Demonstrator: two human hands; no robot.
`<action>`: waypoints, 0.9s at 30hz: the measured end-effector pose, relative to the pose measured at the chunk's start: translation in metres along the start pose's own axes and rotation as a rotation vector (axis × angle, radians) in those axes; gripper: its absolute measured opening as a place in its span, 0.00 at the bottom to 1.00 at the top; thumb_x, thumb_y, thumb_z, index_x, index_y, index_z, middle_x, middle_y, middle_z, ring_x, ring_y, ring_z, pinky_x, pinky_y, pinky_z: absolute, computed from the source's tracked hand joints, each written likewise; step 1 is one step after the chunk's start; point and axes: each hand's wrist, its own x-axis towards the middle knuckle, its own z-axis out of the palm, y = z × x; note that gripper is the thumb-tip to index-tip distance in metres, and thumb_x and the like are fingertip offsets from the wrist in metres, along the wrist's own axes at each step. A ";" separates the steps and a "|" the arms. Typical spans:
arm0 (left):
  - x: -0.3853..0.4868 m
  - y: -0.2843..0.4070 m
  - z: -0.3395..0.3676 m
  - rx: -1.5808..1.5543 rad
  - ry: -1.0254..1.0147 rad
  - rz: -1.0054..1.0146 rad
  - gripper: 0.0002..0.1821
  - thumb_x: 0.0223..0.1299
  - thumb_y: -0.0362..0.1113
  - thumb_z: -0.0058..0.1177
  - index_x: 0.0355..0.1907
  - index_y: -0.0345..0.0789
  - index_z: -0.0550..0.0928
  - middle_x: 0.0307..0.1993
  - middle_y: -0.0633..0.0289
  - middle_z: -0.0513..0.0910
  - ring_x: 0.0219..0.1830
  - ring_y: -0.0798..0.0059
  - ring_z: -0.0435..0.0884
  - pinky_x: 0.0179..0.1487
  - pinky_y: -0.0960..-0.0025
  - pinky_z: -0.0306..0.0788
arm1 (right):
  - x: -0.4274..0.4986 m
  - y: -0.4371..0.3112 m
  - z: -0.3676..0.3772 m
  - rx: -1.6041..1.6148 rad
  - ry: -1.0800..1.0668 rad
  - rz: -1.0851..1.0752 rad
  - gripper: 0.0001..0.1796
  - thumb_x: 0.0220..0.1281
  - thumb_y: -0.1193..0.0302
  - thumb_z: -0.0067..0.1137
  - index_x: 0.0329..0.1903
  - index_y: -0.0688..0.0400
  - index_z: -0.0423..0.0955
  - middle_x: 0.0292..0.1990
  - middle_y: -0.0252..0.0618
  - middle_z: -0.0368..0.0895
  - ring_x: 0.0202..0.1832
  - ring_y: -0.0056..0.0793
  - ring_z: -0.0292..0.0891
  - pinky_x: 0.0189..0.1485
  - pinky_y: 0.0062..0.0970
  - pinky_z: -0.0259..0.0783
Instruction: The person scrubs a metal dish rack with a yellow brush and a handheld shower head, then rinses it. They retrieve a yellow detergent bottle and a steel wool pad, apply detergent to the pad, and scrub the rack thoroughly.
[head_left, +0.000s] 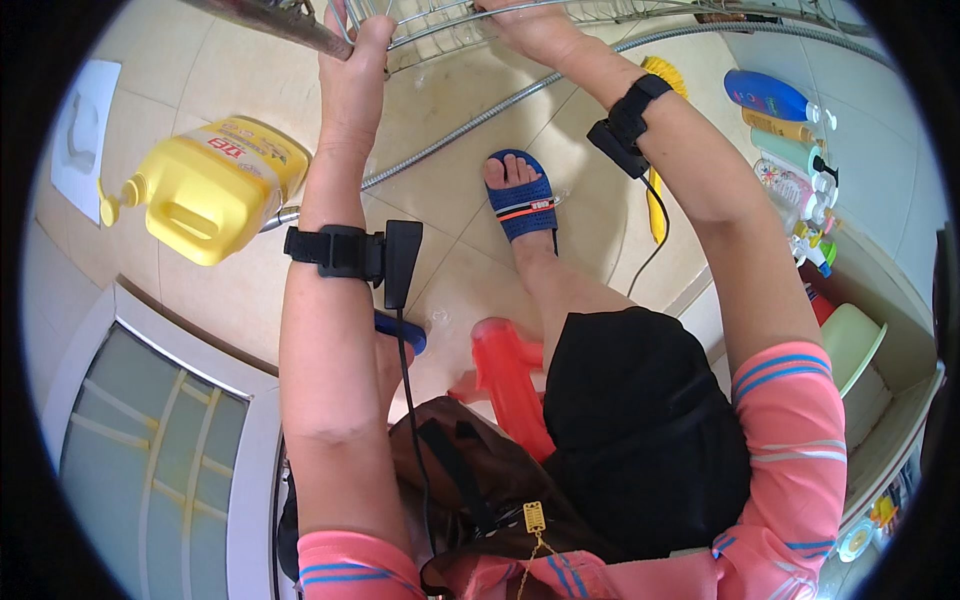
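Observation:
At the top edge of the view, a metal wire rack (442, 31) is partly cut off by the frame. My left hand (358, 64) grips its near left corner, thumb over the wire, beside a brownish bar (289, 26). Farther right, my right hand (529, 30) is at the rack's wires; its fingertips are hidden, so I cannot tell how firmly it holds. A flexible metal shower hose (457, 133) runs across the tiled floor below the rack and passes behind my left forearm.
A yellow detergent jug (225, 187) lies left of my left forearm. Near my right forearm is a yellow brush (658, 214). Several bottles (769, 94) line the right wall, beside a pale green basin (851, 345). A red plastic stool (506, 375) is under me; a glazed door (161, 450) stands lower left.

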 end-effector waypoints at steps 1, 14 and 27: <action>0.000 -0.001 0.000 -0.001 0.008 -0.008 0.22 0.68 0.46 0.54 0.58 0.35 0.74 0.34 0.71 0.71 0.37 0.81 0.70 0.42 0.73 0.67 | -0.001 0.003 0.002 -0.010 -0.009 -0.010 0.09 0.61 0.75 0.52 0.44 0.60 0.72 0.39 0.54 0.76 0.43 0.56 0.78 0.44 0.50 0.75; 0.007 -0.012 0.003 0.024 0.118 -0.061 0.17 0.69 0.49 0.55 0.46 0.36 0.79 0.34 0.70 0.74 0.38 0.78 0.71 0.44 0.69 0.68 | 0.035 0.003 0.038 0.006 0.057 0.318 0.12 0.59 0.75 0.50 0.42 0.59 0.81 0.37 0.53 0.84 0.41 0.53 0.82 0.43 0.49 0.78; 0.004 -0.012 0.004 0.069 0.094 -0.058 0.16 0.67 0.48 0.55 0.44 0.36 0.79 0.34 0.69 0.74 0.39 0.78 0.71 0.47 0.68 0.68 | 0.030 0.002 0.043 0.018 0.118 0.436 0.09 0.60 0.75 0.51 0.43 0.59 0.75 0.37 0.53 0.84 0.41 0.52 0.82 0.45 0.48 0.79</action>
